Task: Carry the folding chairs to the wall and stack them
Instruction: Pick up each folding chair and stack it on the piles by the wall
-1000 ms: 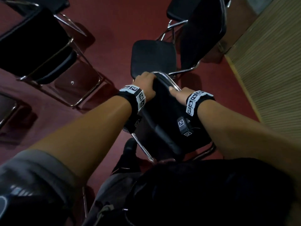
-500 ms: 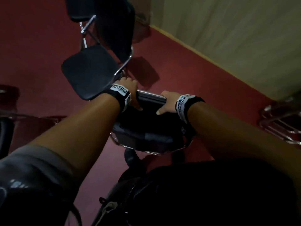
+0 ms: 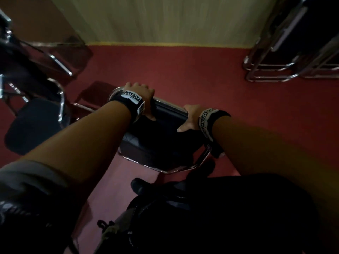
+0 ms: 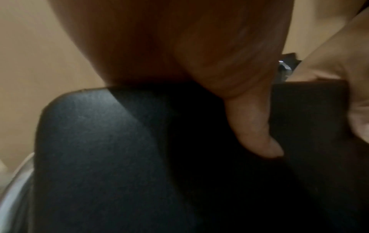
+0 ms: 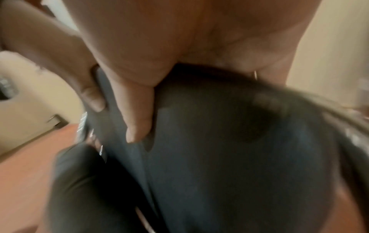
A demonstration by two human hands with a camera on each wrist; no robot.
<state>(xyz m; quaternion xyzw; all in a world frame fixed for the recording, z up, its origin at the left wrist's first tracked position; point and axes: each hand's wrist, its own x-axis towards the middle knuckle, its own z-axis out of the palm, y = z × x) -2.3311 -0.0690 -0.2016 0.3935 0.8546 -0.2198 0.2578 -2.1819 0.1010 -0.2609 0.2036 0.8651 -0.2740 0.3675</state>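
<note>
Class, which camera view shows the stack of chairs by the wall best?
The head view: the stack of chairs stands at the top right against the wall, chrome legs visible. Neither wrist view shows it clearly; both are filled with hand and black padding.

I see the folding chair (image 3: 161, 136) at the centre of the head view, just ahead of the person's body. The left hand (image 3: 141, 96) sits on its top rail at about eleven o'clock from the chair's middle, the right hand (image 3: 190, 116) on the same rail at about two o'clock, the two hands apart along the rail. The wall (image 3: 165, 19) lies across twelve o'clock, beyond a stretch of floor (image 3: 183, 70). At nine o'clock stands another chair (image 3: 34, 121), near the held one. At two o'clock, well apart, stacked chairs (image 3: 293, 52) stand against the wall.
</note>
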